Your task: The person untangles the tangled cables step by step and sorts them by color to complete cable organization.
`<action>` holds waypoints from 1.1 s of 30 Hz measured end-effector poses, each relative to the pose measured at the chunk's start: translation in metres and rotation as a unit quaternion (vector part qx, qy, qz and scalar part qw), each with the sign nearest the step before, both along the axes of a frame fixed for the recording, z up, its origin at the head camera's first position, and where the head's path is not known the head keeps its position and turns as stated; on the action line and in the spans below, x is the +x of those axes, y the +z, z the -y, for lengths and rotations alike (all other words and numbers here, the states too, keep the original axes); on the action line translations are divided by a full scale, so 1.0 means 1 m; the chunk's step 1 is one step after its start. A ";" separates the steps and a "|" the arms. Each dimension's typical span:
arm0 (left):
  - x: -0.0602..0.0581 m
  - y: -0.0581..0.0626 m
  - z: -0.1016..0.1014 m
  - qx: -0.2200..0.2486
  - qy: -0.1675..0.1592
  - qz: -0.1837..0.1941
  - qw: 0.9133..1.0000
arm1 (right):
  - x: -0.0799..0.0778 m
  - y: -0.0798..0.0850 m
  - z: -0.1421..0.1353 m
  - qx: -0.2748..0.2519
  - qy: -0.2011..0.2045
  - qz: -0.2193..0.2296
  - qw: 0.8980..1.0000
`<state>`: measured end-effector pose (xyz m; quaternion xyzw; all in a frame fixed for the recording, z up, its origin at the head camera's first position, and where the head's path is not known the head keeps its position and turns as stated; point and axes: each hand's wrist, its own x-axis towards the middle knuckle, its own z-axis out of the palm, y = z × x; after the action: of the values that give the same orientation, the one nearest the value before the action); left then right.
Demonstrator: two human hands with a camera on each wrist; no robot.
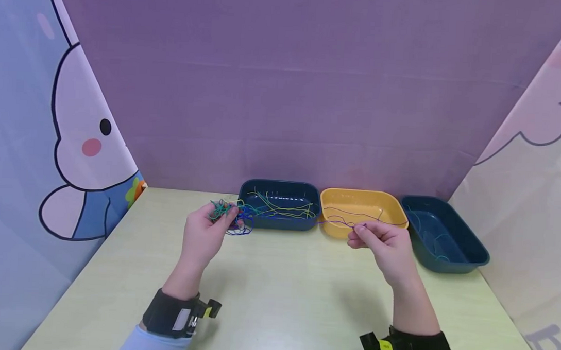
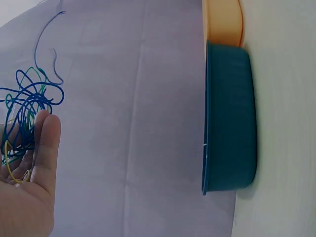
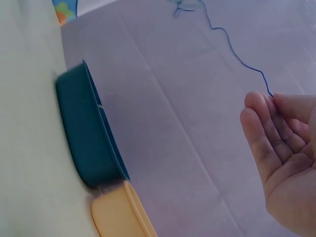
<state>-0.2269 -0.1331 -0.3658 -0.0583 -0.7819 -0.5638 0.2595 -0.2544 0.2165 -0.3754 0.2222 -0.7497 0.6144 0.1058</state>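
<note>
In the head view my left hand [image 1: 203, 236] grips a tangled bundle of thin cords [image 1: 243, 219], green and blue, above the table's left half. The left wrist view shows the same bundle [image 2: 32, 101] as mostly blue loops with some green, and a yellow loop lies across the palm. My right hand [image 1: 389, 248] pinches a blue cord [image 3: 229, 45] between thumb and index finger, in front of the yellow tray. That cord runs wavy and fairly taut back toward the bundle.
Behind the hands stand a dark blue tray [image 1: 279, 225] with yellow cords, a yellow tray [image 1: 333, 231] with dark cords, and another dark blue tray [image 1: 465, 266] with green cords at the right. A purple cloth [image 1: 302, 93] hangs behind the table [image 1: 285, 299].
</note>
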 end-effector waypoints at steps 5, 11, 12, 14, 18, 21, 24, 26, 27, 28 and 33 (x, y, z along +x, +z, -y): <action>0.001 0.003 0.011 0.003 0.027 0.002 1.000 | 0.000 0.003 -0.014 -0.011 -0.039 -0.007 0.999; -0.003 -0.001 0.022 0.029 0.035 0.006 0.999 | 0.000 0.006 -0.022 -0.024 -0.062 -0.010 0.998; -0.002 -0.001 0.022 0.031 0.033 0.006 0.999 | 0.000 0.006 -0.021 -0.023 -0.062 -0.008 0.998; 0.004 0.006 0.018 0.032 0.030 0.011 0.999 | 0.000 0.006 -0.020 -0.018 -0.063 -0.006 0.998; 0.006 0.008 0.016 0.030 0.029 0.021 0.999 | 0.001 0.005 -0.017 -0.005 -0.071 -0.003 0.997; 0.006 0.009 0.016 0.030 0.023 0.024 0.999 | 0.000 0.004 -0.016 -0.001 -0.074 -0.002 0.997; 0.006 0.009 0.016 0.027 0.023 0.021 0.999 | -0.001 0.003 -0.016 0.001 -0.076 0.000 0.997; 0.006 0.009 0.016 0.025 0.026 0.019 0.999 | -0.001 0.002 -0.016 0.001 -0.075 0.002 0.997; 0.006 0.009 0.016 0.026 0.027 0.019 0.999 | -0.001 0.002 -0.016 0.002 -0.076 0.003 0.997; 0.006 0.009 0.016 0.026 0.029 0.018 0.999 | -0.001 0.002 -0.016 0.003 -0.077 0.003 0.997; 0.006 0.008 0.017 0.025 0.034 0.021 0.999 | -0.003 0.002 -0.016 0.004 -0.087 0.004 0.996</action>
<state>-0.2209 -0.1498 -0.3576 -0.0136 -0.7745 -0.5749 0.2636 -0.2572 0.2321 -0.3735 0.1541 -0.7691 0.6007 0.1549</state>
